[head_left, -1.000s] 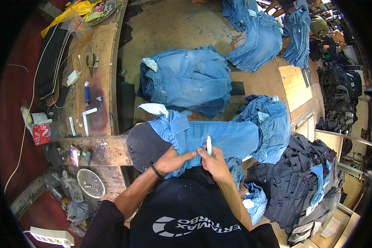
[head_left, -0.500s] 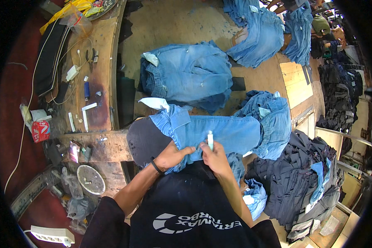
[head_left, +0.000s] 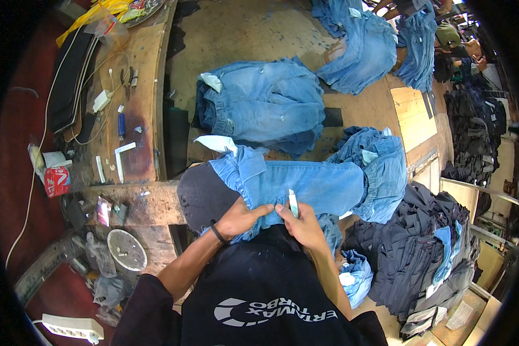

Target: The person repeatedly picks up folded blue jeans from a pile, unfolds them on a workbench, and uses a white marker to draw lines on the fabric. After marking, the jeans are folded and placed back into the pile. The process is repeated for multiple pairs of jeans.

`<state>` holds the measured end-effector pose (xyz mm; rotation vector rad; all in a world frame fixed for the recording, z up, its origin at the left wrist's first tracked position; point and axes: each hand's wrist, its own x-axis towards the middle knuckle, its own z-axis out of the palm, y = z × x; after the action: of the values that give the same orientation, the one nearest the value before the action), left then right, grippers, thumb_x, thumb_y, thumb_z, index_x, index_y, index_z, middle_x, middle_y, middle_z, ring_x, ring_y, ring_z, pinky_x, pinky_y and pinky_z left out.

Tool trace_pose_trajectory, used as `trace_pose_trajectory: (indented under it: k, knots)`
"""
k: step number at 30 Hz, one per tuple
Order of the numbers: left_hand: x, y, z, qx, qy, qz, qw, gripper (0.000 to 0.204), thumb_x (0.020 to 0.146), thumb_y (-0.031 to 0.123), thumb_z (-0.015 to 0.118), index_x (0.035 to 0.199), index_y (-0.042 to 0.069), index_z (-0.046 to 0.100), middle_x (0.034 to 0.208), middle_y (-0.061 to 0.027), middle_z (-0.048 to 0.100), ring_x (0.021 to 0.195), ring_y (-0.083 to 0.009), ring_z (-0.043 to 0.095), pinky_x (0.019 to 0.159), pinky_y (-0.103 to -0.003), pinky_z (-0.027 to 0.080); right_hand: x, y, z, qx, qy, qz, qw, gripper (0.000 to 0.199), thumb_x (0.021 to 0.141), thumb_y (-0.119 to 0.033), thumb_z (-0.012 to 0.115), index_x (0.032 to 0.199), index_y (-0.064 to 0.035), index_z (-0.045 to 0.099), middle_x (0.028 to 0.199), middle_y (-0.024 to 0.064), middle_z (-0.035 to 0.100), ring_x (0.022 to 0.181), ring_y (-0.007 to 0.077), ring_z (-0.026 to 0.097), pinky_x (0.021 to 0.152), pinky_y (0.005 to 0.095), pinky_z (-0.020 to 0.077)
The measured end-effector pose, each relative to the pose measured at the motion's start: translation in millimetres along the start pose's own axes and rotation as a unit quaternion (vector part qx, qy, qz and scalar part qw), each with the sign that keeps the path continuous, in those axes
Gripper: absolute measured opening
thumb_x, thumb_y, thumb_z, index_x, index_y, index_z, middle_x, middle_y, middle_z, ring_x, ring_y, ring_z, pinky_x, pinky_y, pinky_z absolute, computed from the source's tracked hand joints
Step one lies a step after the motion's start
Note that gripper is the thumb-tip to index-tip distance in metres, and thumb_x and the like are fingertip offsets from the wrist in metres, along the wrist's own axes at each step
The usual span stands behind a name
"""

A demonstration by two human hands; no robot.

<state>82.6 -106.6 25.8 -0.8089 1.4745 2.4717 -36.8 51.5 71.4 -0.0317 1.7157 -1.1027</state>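
Note:
A light blue denim garment [head_left: 314, 181] lies stretched over a dark rounded board [head_left: 205, 196], with a white piece of cloth [head_left: 216, 143] sticking out at its upper left. My left hand [head_left: 242, 219] grips the near edge of the denim, thumb on top and the other fingers hidden under the cloth. Close beside it, my right hand [head_left: 301, 225] is closed around a small white and pale green stick-like tool [head_left: 293, 203], which points up and away from me; its exact kind is unclear. The two thumbs nearly meet over the fabric.
Denim trousers [head_left: 265, 104] lie stacked on the wooden table beyond, with more denim piles [head_left: 360, 55] farther right. Dark garments [head_left: 415, 248] are heaped at my right. Pliers [head_left: 127, 78] and a blue lighter [head_left: 121, 126] lie left. A power strip [head_left: 72, 327] sits lower left.
My right hand has shifted slightly, its thumb coming down nearer my left thumb, and the stick-like tool has tilted a little. My left hand and the denim stay almost the same.

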Motion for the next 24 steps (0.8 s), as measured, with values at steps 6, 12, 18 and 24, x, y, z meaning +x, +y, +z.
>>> trace_pose_trajectory:
  k: [6,12,18,24]
  knots:
    - [0.4,1.0,-0.8,-0.031,0.001,-0.063,0.998,0.042,0.098,0.014,0.07,0.135,-0.002,0.058,0.123,-0.0074,0.067,0.113,-0.0167,0.06,0.1,-0.036,0.049,-6.8,-0.5,-8.8,0.157,-0.063,0.039,0.985,0.025,0.101,-0.024,0.068,0.083,-0.0076,0.061,0.063,-0.0068,0.046,0.056,0.004,0.04,0.05,0.0269,0.0307]
    - [1.4,1.6,-2.6,-0.006,-0.033,0.01,0.999,0.04,0.099,0.016,0.07,0.133,-0.002,0.059,0.122,-0.0063,0.067,0.111,-0.0157,0.06,0.099,-0.035,0.05,-7.6,0.4,-3.4,0.005,-0.053,-0.061,0.997,0.022,0.102,-0.021,0.067,0.087,-0.0091,0.058,0.065,-0.0074,0.045,0.053,0.0031,0.038,0.048,0.0247,0.0282]
    - [1.5,-2.2,-5.3,-0.041,-0.018,-0.05,0.998,0.041,0.099,0.016,0.07,0.134,-0.002,0.059,0.124,-0.0073,0.067,0.114,-0.0162,0.06,0.101,-0.035,0.049,-10.8,-0.3,-4.5,0.135,-0.033,0.082,0.987,0.022,0.102,-0.02,0.067,0.086,-0.009,0.056,0.065,-0.0077,0.045,0.055,0.0026,0.038,0.048,0.0234,0.0275]
    - [1.7,-5.5,-5.3,-0.029,-0.027,0.004,0.999,0.045,0.1,0.016,0.069,0.137,-0.003,0.055,0.127,-0.0075,0.066,0.116,-0.0171,0.06,0.103,-0.036,0.048,-11.4,-1.7,0.5,0.163,-0.051,0.02,0.985,0.023,0.102,-0.019,0.068,0.085,-0.0098,0.054,0.064,-0.0086,0.042,0.054,0.0023,0.037,0.047,0.0225,0.0266]
